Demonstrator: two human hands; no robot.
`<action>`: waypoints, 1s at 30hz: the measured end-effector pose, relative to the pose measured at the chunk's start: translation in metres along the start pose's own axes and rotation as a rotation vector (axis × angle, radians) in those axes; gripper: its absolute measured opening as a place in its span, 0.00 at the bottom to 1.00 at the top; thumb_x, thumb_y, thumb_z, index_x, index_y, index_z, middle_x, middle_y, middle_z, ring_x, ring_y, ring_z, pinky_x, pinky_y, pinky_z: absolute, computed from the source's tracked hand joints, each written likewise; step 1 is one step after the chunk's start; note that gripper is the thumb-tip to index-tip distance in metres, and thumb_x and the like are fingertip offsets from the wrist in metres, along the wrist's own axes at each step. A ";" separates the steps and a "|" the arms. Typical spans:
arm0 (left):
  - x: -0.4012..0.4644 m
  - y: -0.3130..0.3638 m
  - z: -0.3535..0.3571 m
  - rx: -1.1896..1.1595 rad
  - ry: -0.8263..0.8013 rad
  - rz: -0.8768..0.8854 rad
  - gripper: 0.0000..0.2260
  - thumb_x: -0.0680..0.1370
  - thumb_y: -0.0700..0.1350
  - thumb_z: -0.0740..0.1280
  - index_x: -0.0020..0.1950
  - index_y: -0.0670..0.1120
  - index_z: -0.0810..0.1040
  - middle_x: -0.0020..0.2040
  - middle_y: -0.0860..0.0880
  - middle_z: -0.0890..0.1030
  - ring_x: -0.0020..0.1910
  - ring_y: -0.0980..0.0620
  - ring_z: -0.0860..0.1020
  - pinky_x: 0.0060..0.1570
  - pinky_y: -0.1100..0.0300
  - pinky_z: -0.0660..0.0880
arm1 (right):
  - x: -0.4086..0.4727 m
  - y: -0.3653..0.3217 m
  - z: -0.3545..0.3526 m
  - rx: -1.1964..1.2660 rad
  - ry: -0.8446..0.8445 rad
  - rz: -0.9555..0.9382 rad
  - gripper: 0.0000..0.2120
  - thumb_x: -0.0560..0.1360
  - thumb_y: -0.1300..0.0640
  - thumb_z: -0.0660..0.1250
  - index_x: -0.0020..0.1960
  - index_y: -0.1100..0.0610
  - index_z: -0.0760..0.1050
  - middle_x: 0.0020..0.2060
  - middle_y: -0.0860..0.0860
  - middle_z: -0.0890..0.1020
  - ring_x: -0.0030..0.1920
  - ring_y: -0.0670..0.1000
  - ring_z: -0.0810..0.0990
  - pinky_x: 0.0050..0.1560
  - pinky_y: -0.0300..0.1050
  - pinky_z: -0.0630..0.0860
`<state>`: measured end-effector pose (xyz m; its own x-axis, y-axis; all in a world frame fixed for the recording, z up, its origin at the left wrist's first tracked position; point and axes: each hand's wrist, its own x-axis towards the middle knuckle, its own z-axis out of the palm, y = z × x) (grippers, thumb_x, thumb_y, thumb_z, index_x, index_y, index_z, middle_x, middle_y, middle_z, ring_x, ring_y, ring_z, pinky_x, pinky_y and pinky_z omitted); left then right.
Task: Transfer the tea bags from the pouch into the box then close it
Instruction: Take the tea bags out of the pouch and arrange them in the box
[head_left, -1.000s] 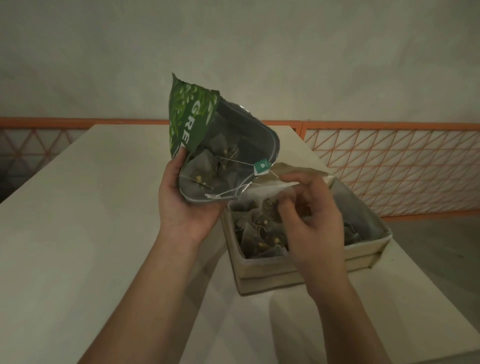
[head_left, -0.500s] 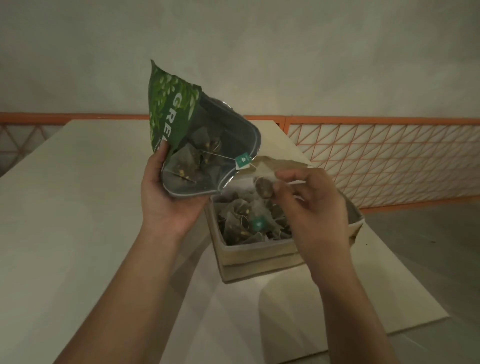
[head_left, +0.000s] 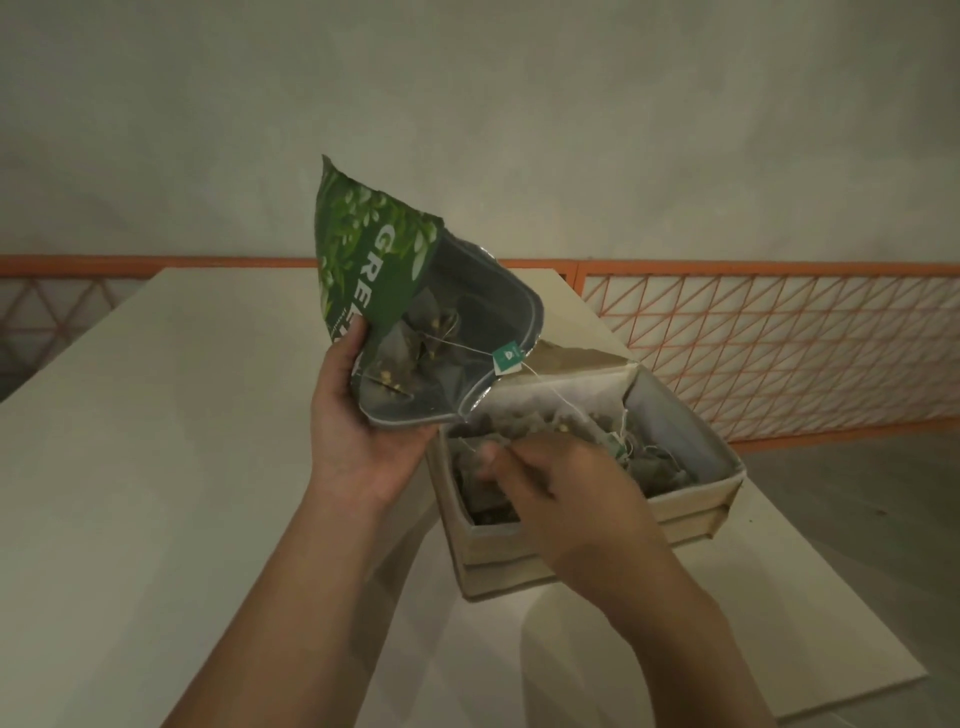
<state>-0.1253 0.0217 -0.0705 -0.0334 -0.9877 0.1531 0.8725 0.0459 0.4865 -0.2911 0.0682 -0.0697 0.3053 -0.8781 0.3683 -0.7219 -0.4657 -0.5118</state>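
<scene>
Gauzy grey mesh tea bags (head_left: 415, 343), pyramid-shaped and each trailing a thin white string to a small green paper tag (head_left: 506, 356), are what we are moving: a few sit inside the green foil pouch (head_left: 374, 270), many more lie heaped in the open beige cardboard box (head_left: 691, 504) on the pale table (head_left: 156, 415). We judge them nearly weightless, soft and easy to crush, and the strings look ready to snag on each other, so we would pinch a bag lightly by its peak or lift it by the tag, never squeeze the body. One string runs from the tag at the pouch's mouth down into the box, so a tug could drag a neighbour along. Our left hand (head_left: 358, 436) grips the pouch from beneath, tilted with its mouth over the box; the foil is crinkly and should hold its shape. Our right hand (head_left: 566, 493) is low over the box with fingers curled, seemingly pinching a bag or string, though blur hides exactly what.
</scene>
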 end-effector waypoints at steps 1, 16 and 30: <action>-0.001 0.000 0.001 0.011 0.009 0.003 0.22 0.76 0.54 0.63 0.69 0.48 0.76 0.69 0.44 0.76 0.65 0.43 0.77 0.57 0.48 0.79 | 0.003 -0.001 -0.001 0.054 0.117 0.022 0.15 0.79 0.44 0.61 0.39 0.51 0.78 0.33 0.46 0.78 0.35 0.43 0.75 0.37 0.42 0.72; -0.002 0.002 0.000 0.028 0.061 -0.029 0.30 0.76 0.54 0.65 0.77 0.47 0.68 0.76 0.44 0.70 0.74 0.41 0.69 0.61 0.48 0.77 | 0.045 0.001 -0.015 0.009 0.293 0.040 0.10 0.77 0.54 0.69 0.57 0.49 0.80 0.50 0.46 0.76 0.48 0.44 0.76 0.43 0.30 0.70; -0.001 0.001 0.000 -0.006 0.073 0.000 0.28 0.76 0.54 0.65 0.76 0.48 0.70 0.74 0.45 0.73 0.73 0.41 0.71 0.62 0.46 0.77 | 0.027 0.000 -0.024 0.848 0.209 0.368 0.07 0.82 0.55 0.58 0.54 0.57 0.71 0.43 0.48 0.86 0.45 0.49 0.85 0.47 0.41 0.70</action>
<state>-0.1244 0.0226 -0.0703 0.0021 -0.9960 0.0893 0.8753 0.0451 0.4815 -0.2981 0.0475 -0.0409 -0.0285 -0.9865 0.1610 -0.0335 -0.1600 -0.9865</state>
